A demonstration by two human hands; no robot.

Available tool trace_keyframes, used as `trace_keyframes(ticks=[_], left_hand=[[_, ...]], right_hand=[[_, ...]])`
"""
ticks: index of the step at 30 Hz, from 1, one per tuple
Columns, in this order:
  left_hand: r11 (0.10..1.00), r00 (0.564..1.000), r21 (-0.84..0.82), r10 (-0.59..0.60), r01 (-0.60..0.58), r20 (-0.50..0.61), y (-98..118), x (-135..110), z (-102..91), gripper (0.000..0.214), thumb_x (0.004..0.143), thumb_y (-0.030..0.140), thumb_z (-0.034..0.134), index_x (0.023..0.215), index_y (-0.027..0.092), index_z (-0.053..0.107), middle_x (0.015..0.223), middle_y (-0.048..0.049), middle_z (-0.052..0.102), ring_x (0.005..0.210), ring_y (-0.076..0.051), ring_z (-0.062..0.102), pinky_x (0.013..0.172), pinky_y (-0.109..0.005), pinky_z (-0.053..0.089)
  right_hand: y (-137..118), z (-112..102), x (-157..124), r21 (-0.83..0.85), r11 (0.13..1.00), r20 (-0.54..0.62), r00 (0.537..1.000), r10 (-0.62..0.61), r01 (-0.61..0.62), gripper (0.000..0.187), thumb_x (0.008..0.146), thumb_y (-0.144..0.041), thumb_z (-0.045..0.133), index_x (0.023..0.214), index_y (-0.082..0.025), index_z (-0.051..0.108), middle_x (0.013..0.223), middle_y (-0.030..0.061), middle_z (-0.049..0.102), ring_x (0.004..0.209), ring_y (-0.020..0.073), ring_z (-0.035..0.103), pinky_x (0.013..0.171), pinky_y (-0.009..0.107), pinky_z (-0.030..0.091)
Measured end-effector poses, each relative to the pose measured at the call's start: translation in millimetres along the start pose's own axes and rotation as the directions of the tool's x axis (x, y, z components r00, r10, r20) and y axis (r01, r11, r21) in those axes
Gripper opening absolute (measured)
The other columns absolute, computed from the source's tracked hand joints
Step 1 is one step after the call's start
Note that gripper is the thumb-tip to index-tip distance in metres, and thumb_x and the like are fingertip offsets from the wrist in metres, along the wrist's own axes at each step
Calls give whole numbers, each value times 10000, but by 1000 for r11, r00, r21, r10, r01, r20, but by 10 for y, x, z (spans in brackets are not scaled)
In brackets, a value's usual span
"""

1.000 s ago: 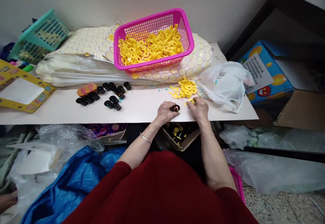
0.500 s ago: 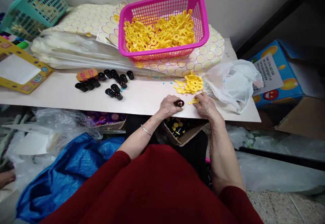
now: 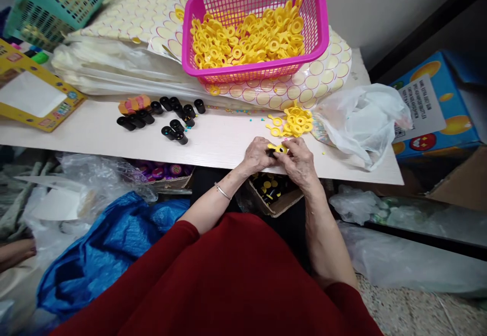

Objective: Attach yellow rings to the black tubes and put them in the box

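Close to the table's front edge, my left hand [image 3: 258, 154] is closed around a small black plastic tube [image 3: 271, 153], mostly covered by the fingers. My right hand [image 3: 300, 161] pinches a yellow plastic ring cap [image 3: 277, 148] with a small tab, over the mouth of that tube. Whether the cap is seated cannot be made out. Just behind the hands lies a loose pile of yellow ring caps [image 3: 299, 120]. Further left, several black tubes [image 3: 177, 128] stand or lie in groups, some with tiny coloured beads at their mouths.
A pink basket [image 3: 258, 68] of yellow caps rests on plastic sheeting at the back. Right of the pile lies a white plastic bag [image 3: 357, 118], beside a blue carton [image 3: 437, 107]. Below the table edge, an open cardboard box [image 3: 283, 205] holds black and yellow pieces.
My right hand has picked up a yellow ring cap from the table and brought it left, onto the black tube in my left hand. The camera view has shifted slightly.
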State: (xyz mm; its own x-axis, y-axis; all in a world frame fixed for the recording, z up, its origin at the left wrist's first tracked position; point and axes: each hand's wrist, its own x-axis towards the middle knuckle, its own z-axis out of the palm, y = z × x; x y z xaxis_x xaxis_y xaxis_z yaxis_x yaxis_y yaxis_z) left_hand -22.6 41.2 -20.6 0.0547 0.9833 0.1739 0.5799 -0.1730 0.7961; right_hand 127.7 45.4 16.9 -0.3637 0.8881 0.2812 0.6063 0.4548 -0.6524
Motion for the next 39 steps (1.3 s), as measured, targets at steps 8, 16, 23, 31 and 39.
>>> trace_keyframes(ticks=[8,16,23,31,39], left_hand=[[998,1000,-64,6,-6,-12,-12,-6,10,132,605,186,733,732,204,701,812,-32,674,932,-211,566,861,-338,471],[919,997,-394,-14,-19,-81,-24,-48,-130,310,645,112,607,939,168,687,1011,-63,667,1006,-187,581,893,-326,463],[856,994,-511,-107,82,-20,122,-24,-97,196,786,302,582,718,166,707,759,-34,666,764,-134,601,762,-268,465],[853,977,-490,-214,179,-14,174,25,-97,182,733,298,627,640,158,698,664,-6,661,671,-117,589,695,-247,459],[608,885,-679,-445,412,139,362,8,-90,276,626,391,725,635,125,652,433,44,525,369,-42,404,392,-188,282]], right_hand=[[-52,8,2,9,1000,34,999,-23,23,224,820,-358,540,915,-188,650,903,74,519,837,211,541,747,345,487],[-58,37,40,19,1000,53,999,8,-9,208,793,-346,561,858,-186,678,844,50,494,751,182,516,669,319,463],[-96,58,41,191,974,4,993,119,-118,233,771,-400,610,814,-194,711,759,7,474,647,131,481,633,294,449],[-50,293,-28,717,632,-46,886,462,-293,306,657,-469,702,799,-199,725,765,-2,587,520,80,464,441,230,405],[-139,339,11,833,285,191,729,657,-475,263,646,-407,697,733,-164,644,553,-40,557,356,64,474,309,191,413]])
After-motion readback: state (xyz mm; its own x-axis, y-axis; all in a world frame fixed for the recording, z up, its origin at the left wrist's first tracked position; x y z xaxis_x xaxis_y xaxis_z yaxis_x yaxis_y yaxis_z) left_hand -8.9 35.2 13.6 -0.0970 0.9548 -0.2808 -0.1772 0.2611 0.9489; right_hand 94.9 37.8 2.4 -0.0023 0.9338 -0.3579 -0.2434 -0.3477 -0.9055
